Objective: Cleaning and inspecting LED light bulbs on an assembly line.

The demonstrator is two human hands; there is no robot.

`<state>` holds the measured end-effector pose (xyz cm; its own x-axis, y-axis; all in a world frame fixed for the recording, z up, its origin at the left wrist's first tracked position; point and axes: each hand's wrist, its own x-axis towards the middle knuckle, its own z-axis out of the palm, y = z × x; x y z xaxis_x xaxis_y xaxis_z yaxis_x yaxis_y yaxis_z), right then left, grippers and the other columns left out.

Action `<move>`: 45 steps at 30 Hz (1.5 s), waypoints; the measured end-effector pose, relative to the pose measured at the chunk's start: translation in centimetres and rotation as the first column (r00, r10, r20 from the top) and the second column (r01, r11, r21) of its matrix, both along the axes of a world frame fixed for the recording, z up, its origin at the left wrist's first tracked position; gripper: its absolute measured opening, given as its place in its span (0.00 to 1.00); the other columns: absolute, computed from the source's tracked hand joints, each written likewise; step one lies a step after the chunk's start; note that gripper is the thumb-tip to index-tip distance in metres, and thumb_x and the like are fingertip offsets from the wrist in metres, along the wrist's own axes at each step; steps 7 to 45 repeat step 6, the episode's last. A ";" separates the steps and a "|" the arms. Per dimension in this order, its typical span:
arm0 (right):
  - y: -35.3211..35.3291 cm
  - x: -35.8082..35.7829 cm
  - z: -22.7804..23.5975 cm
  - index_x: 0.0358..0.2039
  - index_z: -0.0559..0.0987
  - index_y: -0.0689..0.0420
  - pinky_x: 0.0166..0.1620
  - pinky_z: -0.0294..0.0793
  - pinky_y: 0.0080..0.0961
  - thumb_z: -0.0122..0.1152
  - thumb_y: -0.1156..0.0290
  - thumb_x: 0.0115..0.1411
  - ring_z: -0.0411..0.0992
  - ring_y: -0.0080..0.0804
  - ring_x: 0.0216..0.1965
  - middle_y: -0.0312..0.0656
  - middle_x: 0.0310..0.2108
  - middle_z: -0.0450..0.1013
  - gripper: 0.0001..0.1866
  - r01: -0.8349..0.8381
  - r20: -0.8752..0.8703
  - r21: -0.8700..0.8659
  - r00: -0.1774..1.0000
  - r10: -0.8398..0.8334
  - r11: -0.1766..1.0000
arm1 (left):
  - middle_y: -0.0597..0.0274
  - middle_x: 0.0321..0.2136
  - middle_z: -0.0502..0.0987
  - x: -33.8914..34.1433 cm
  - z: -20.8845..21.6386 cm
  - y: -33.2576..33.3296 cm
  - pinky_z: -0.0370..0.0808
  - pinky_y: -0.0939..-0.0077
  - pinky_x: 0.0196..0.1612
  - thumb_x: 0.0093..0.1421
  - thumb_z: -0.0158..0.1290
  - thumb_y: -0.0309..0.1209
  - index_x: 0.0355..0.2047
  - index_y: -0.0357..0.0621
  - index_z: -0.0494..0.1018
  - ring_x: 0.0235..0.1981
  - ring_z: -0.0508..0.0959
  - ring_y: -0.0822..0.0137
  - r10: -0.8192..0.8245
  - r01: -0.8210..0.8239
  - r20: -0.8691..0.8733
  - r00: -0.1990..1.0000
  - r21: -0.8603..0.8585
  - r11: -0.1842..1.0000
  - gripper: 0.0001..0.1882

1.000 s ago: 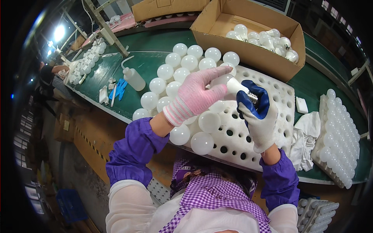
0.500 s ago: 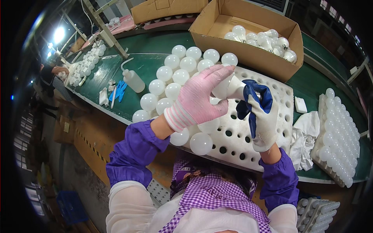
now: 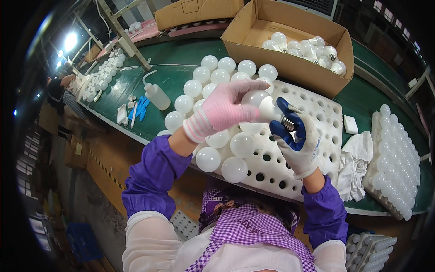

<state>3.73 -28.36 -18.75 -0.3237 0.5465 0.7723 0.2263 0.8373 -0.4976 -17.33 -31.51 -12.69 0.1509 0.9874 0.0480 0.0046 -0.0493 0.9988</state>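
Note:
A white light bulb (image 3: 269, 110) with a metal screw base is held up between my hands, above a white foam tray (image 3: 317, 106) with rows of round holes. My left hand (image 3: 229, 106), in a pink glove, is closed around the bulb's round globe. My right hand (image 3: 299, 143), in a white glove with blue-coated fingers, has thumb and finger curled about the screw base. The base shows between them; how firmly they press cannot be told. Below and left of my hands, several round white bulbs (image 3: 234, 169) sit in the tray, globes up.
Behind the tray stands a cardboard box (image 3: 281, 59) with loose bulbs. At right are a crumpled white cloth (image 3: 355, 158), a small white block (image 3: 350, 124) and a filled bulb tray (image 3: 394, 158). At left are a squeeze bottle (image 3: 157, 96), blue gloves (image 3: 141, 108) and, farther off, another person (image 3: 59, 88).
The bulb has tilted and come slightly lower and left, showing its screw base. My right fingers have spread from a tighter wrap around it. My left hand has shifted slightly left.

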 end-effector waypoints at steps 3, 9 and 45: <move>-0.2 0.2 -0.2 0.45 0.75 0.62 0.42 0.75 0.28 0.72 0.67 0.52 0.76 0.36 0.37 0.45 0.42 0.78 0.22 0.007 0.003 -0.248 1.000 -0.006 0.969 | 0.58 0.51 0.72 0.8 -0.3 -1.3 0.72 0.72 0.56 0.47 0.56 0.22 0.58 0.38 0.67 0.52 0.74 0.65 0.052 -0.010 -0.218 0.975 0.187 0.982 0.34; -0.3 -0.3 0.0 0.49 0.74 0.63 0.44 0.77 0.25 0.67 0.67 0.58 0.78 0.36 0.42 0.47 0.45 0.77 0.21 -0.278 -0.319 -0.603 0.943 0.093 0.748 | 0.57 0.53 0.72 1.1 -0.2 -1.7 0.74 0.71 0.55 0.48 0.55 0.23 0.62 0.43 0.63 0.52 0.74 0.64 0.191 -0.015 -0.428 0.883 0.382 0.924 0.37; -0.3 -0.3 0.0 0.49 0.74 0.63 0.44 0.77 0.25 0.67 0.67 0.58 0.78 0.36 0.42 0.47 0.45 0.77 0.21 -0.278 -0.319 -0.603 0.943 0.093 0.748 | 0.57 0.53 0.72 1.1 -0.2 -1.7 0.74 0.71 0.55 0.48 0.55 0.23 0.62 0.43 0.63 0.52 0.74 0.64 0.191 -0.015 -0.428 0.883 0.382 0.924 0.37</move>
